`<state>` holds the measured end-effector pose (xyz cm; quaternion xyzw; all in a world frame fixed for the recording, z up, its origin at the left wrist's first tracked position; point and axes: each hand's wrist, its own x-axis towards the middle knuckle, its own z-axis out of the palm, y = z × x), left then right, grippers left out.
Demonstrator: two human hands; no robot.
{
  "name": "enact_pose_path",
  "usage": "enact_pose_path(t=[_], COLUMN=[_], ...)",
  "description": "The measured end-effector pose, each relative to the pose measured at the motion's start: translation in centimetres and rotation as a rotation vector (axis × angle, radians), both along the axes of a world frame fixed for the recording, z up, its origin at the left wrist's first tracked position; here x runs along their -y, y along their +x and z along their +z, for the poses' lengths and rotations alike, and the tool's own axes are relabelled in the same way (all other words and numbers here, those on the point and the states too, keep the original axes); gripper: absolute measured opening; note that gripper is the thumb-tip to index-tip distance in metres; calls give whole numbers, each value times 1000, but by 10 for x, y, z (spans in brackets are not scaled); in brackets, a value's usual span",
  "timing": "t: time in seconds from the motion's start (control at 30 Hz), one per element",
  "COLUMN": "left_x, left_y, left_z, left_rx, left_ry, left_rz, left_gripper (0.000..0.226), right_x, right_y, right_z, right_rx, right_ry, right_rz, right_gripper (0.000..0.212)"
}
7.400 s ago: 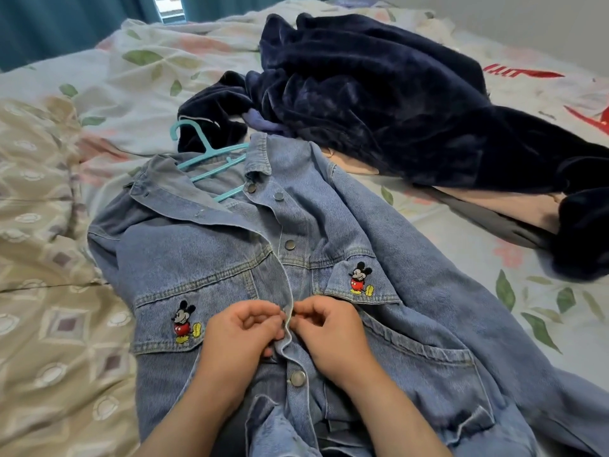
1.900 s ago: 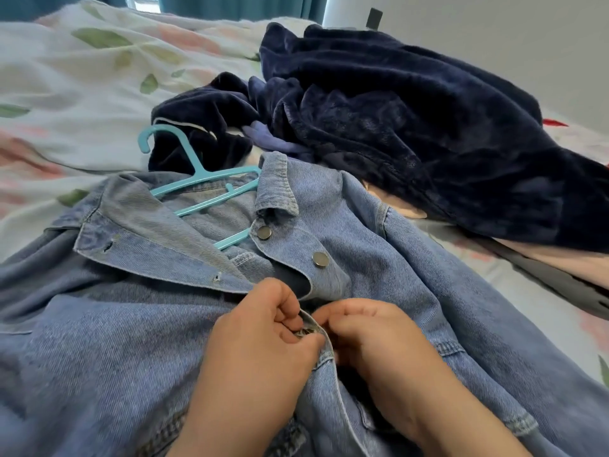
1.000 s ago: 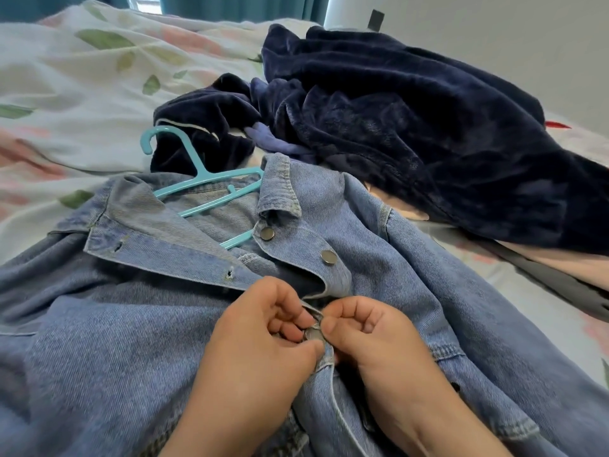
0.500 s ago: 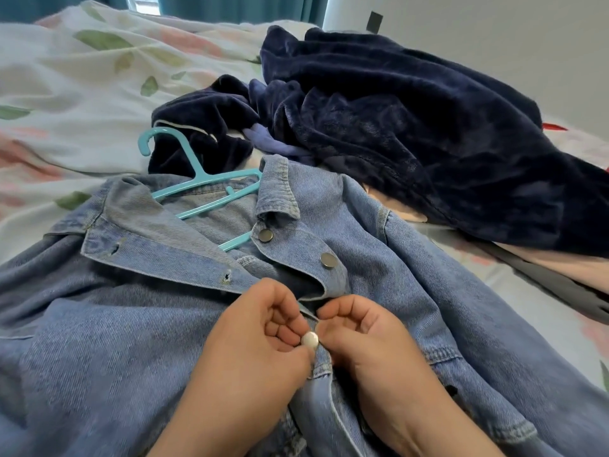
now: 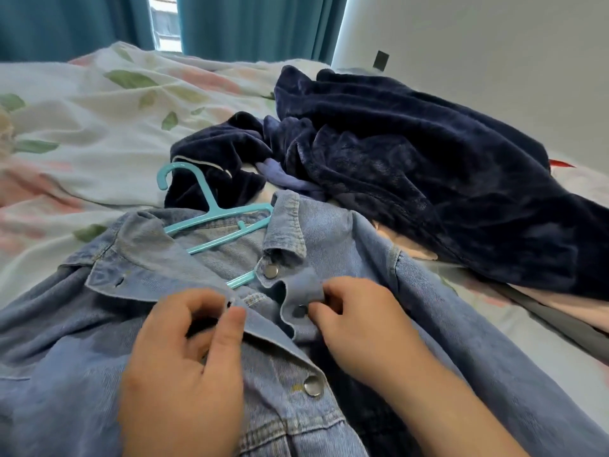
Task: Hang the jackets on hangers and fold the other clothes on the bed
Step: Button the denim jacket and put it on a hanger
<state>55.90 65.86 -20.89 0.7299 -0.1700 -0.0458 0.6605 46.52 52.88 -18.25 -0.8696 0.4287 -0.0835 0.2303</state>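
Partly, hanger point(image 5: 212, 211) sits inside denim jacket point(image 5: 428, 308)

Hidden hanger point(image 5: 211, 206), cropped jacket point(image 5: 362, 258).
The hanger shows only hook and neck bars; its ends go under the jacket, which runs off the left and bottom edges. The left hand point(image 5: 184, 367) is blurred, its grip unclear.
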Motion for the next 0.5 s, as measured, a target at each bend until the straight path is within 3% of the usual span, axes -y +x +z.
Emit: enact_pose_path(t=[0.1, 0.17, 0.23, 0.33, 0.5], left_x=[5, 6, 9, 8, 4], left_y=[8, 11, 11, 12, 13], left_z=[-2, 4, 8, 9, -2], left_rx=[-199, -296, -331, -372, -435], left_ry=[-154, -245, -288, -299, 105], left_rz=[102, 146, 187, 206, -22], left_gripper=[47, 57, 58, 53, 52], right_x=[4, 2, -3, -4, 1], right_y=[5, 4, 4, 6, 6], right_z=[-1, -6, -8, -12, -21], right_rx=[56, 85, 131, 158, 197], right_ry=[-73, -104, -167, -252, -229], right_rz=[62, 159, 234, 324, 390], right_gripper=[12, 33, 43, 38, 21])
